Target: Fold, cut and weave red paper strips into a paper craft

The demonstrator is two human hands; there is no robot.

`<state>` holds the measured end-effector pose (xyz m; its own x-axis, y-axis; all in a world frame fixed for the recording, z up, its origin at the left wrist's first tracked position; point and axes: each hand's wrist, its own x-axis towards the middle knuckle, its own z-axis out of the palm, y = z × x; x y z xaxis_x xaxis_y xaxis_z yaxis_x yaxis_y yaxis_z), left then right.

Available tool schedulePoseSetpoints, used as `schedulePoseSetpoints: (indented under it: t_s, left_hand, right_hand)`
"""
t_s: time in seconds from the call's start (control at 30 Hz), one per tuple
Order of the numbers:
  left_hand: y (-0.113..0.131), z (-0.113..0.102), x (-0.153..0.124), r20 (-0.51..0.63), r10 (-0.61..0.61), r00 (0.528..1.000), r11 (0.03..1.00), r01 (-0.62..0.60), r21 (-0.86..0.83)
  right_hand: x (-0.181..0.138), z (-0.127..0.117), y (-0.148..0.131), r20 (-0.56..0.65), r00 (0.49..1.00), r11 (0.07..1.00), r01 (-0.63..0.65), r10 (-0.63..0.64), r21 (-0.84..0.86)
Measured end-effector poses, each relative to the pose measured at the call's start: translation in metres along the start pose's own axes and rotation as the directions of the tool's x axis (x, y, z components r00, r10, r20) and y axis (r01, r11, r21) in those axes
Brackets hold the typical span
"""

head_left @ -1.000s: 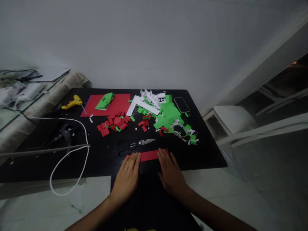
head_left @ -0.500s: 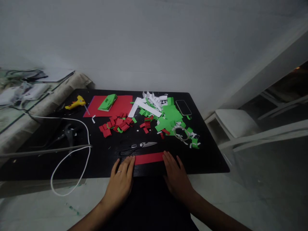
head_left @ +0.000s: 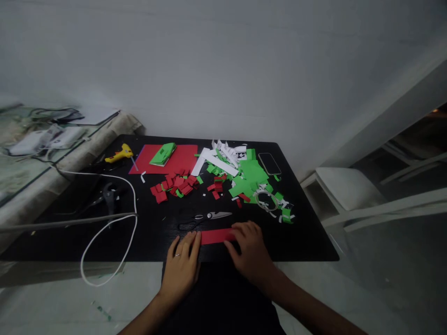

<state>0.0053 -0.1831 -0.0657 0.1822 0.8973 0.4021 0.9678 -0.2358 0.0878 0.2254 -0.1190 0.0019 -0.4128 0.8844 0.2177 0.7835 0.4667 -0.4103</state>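
Observation:
A red paper strip lies across the front of the black table. My left hand rests flat on its left end, fingers stretched out, a ring on one of them. At the other end my right hand is bent around the strip, thumb at the near edge and fingers at the far one; that end is hidden beneath it. Just beyond the strip lies a pair of scissors with dark handles, blades pointing right.
Behind are red paper pieces, green paper scraps, white strips, a tape ring and a phone. A yellow glue gun, a red sheet and a looping white cable are at left.
My right hand has shifted from lying flat at the strip's right end to bending its thumb and fingers around it. My left hand stays on the left end. The view has shifted slightly.

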Motion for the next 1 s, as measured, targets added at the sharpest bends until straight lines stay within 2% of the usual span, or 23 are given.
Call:
schedulePoseSetpoints:
  t_s: [0.07,0.1,0.17,0.3,0.43,0.67,0.83,1.0]
  left_hand:
    - [-0.001,0.003,-0.001,-0.029,0.002,1.000,1.000,-0.002,-0.008]
    - [-0.001,0.005,-0.001,-0.052,0.010,0.999,1.000,-0.011,-0.009]
    - [-0.003,0.009,-0.003,-0.101,0.032,0.994,0.999,-0.033,-0.007]
    - [-0.006,0.014,-0.005,-0.138,0.050,0.989,0.999,-0.049,0.013]
    - [-0.006,0.016,-0.006,-0.146,0.052,0.988,0.999,-0.050,0.014]
    - [-0.004,0.014,-0.004,-0.130,0.032,0.991,0.999,-0.031,0.004]
    - [-0.002,0.009,-0.002,-0.095,0.013,0.995,1.000,-0.014,-0.002]
    - [-0.001,0.007,0.000,-0.076,0.003,0.997,1.000,-0.003,0.003]
  right_hand:
    - [0.012,0.011,-0.024,0.159,0.987,1.000,-0.008,0.009,-0.005]
    - [0.018,0.017,-0.037,0.201,0.980,1.000,0.015,-0.015,0.003]
    - [0.028,0.027,-0.059,0.252,0.965,0.998,0.063,-0.068,0.028]
    - [0.043,0.036,-0.079,0.312,0.949,0.998,0.057,-0.049,-0.019]
    - [0.050,0.035,-0.081,0.358,0.933,0.996,0.049,-0.021,-0.069]
    - [0.052,0.033,-0.083,0.366,0.930,0.989,0.009,0.045,-0.145]
    - [0.046,0.035,-0.071,0.355,0.934,0.982,0.024,0.044,-0.185]
    - [0.042,0.030,-0.055,0.333,0.935,0.970,-0.037,0.118,-0.241]
